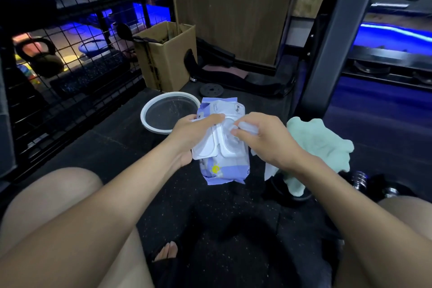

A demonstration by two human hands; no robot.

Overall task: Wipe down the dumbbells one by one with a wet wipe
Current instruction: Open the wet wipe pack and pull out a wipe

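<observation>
Sitting on a dark speckled rubber floor (222,217), you face a wire rack (70,30) at ten o'clock, a cardboard box (163,58) at twelve and a round bowl (168,112) just beyond your hands. Your left hand (194,133) grips a purple-and-white pack of wipes (224,166), lid open, while your right hand (261,138) pinches at its opening. A dumbbell (364,182) lies at four o'clock, partly under a mint towel (322,145).
</observation>
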